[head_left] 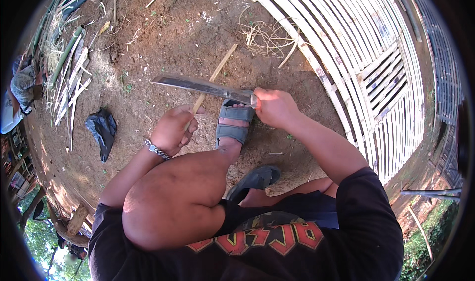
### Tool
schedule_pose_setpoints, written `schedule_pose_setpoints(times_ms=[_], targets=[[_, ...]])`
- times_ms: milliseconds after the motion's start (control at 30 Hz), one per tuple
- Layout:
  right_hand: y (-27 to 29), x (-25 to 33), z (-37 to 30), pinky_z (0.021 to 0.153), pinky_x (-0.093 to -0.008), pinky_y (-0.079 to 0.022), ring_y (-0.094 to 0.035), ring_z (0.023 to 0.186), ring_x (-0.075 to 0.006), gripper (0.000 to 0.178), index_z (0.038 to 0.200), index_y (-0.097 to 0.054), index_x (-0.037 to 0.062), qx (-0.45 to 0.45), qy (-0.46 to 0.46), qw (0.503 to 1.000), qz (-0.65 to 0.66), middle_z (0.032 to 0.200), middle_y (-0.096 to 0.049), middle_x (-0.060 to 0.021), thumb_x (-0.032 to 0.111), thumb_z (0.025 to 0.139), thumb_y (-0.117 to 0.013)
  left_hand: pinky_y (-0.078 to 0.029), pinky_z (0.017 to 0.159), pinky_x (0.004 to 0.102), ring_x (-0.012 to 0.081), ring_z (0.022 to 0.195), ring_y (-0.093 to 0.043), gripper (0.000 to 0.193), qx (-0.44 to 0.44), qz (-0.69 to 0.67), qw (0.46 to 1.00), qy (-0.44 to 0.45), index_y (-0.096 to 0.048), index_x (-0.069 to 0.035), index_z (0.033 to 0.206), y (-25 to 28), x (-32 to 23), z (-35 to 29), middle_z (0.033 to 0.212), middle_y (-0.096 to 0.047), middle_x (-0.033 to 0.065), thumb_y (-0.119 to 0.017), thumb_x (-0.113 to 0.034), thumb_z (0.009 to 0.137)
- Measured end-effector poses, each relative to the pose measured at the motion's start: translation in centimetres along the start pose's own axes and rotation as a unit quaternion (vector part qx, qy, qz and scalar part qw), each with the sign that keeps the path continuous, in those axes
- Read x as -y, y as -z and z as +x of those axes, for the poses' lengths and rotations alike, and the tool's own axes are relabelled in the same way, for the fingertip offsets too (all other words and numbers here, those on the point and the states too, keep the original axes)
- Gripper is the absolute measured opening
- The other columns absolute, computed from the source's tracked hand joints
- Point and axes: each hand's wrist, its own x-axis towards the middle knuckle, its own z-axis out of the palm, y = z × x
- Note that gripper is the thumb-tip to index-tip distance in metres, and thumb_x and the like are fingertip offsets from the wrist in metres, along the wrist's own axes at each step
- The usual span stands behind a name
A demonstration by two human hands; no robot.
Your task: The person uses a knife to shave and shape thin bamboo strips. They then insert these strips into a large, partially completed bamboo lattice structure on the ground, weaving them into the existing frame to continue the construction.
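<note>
My left hand [174, 128] is closed around the lower part of a thin, pale split-bamboo strip [221, 64], which slants up and away to the right. In my right hand [277, 107] is the handle of a machete [198, 86], mostly hidden by the fist. Its long, dark blade points left and lies across the strip, just beyond my left hand. Whether the edge bites into the strip I cannot tell. Below the blade, near the handle, is my sandalled foot [232, 125].
A slatted bamboo panel [341, 38] covers the right side. Near its edge lies a tangle of thin fibres [267, 37]. To the left are a crumpled black plastic bag [101, 130] and a pile of bamboo strips [71, 90] with a green bamboo pole [67, 55]. Bare soil lies underneath.
</note>
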Motion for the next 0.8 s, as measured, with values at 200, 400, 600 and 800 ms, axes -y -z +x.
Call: schedule_pose_setpoints(times_ms=[200, 400, 600, 800], targets=[[0.2, -0.2, 0.4, 0.076, -0.0547, -0.056, -0.072, 0.093, -0.0384, 0.021, 0.11, -0.062, 0.0148, 0.012, -0.032, 0.999, -0.014, 0.098, -0.073, -0.0154, 0.027, 0.093, -0.058, -0.031, 0.037, 0.0211, 0.0063, 0.041, -0.038, 0.035, -0.021, 0.074, 0.997, -0.022, -0.056, 0.004, 0.13, -0.6, 0.3, 0.3, 0.069, -0.053, 0.0, -0.042, -0.015, 0.105], [-0.3, -1.7, 1.6, 0.076, -0.0532, -0.056, -0.069, 0.088, -0.0422, 0.015, 0.102, -0.061, 0.013, -0.002, -0.075, 0.997, -0.029, 0.089, -0.071, -0.017, 0.025, 0.093, -0.057, -0.032, 0.038, 0.0235, 0.0074, 0.043, -0.039, 0.033, -0.02, 0.079, 0.996, -0.023, -0.057, 0.003, 0.129, -0.7, 0.3, 0.1, 0.068, -0.052, -0.0001, -0.043, -0.015, 0.105], [0.3, -4.3, 3.3, 0.076, -0.0566, -0.055, -0.071, 0.097, -0.0397, 0.021, 0.111, -0.063, 0.0149, 0.007, -0.099, 0.994, -0.052, 0.101, -0.073, -0.0159, 0.026, 0.095, -0.053, -0.031, 0.038, 0.0227, 0.0066, 0.043, -0.038, 0.034, -0.016, 0.063, 0.998, -0.022, -0.057, 0.004, 0.129, -0.9, 0.2, 0.2, 0.068, -0.051, -0.0009, -0.041, -0.012, 0.104], [0.7, -5.5, 4.6, 0.081, -0.0568, -0.055, -0.07, 0.102, -0.0393, 0.022, 0.113, -0.063, 0.0158, 0.009, -0.14, 0.988, -0.058, 0.106, -0.072, -0.0166, 0.026, 0.096, -0.053, -0.031, 0.037, 0.0215, 0.0058, 0.042, -0.037, 0.034, -0.023, 0.06, 0.998, -0.022, -0.057, 0.004, 0.129, -1.1, 0.2, 0.2, 0.068, -0.05, -0.0015, -0.04, -0.01, 0.103]])
